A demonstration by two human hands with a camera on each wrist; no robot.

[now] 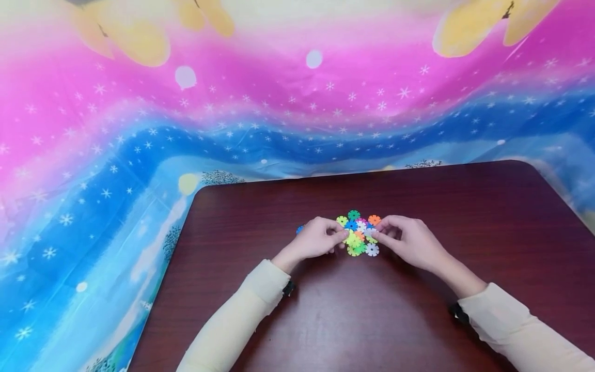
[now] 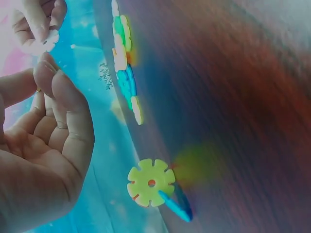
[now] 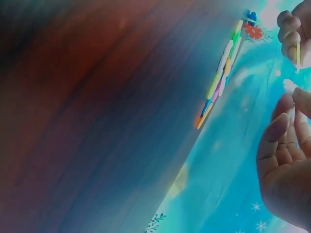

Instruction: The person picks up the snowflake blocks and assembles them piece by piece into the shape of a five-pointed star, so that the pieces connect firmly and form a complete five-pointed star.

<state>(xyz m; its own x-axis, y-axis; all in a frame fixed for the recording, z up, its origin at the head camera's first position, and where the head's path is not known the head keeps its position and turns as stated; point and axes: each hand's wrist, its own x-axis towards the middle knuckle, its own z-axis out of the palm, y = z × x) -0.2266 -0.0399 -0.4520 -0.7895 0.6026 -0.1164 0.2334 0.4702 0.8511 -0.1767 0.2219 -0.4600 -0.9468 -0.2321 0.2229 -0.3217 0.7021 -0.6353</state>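
Between thumb and fingers my left hand point(image 1: 316, 238) pinches a thin yellow-green snowflake building disc point(image 3: 298, 57), seen edge-on in the right wrist view. My right hand point(image 1: 411, 242) pinches a white snowflake disc point(image 2: 51, 41) with a notched rim. Both hands are raised over the table, facing each other with their fingertips a short way apart. Below and between them lie several snowflake discs, overlapping: a green one point(image 1: 354, 215) at the back, an orange one point(image 1: 374, 220) at the right and a white one point(image 1: 372, 249) at the front.
Left of the pile, a yellow-green disc point(image 2: 146, 191) and a blue disc point(image 2: 177, 208) stand together, mostly hidden behind my left hand in the head view. The dark wood table point(image 1: 344, 320) ends at a patterned cloth point(image 1: 279, 113) behind and at the left.
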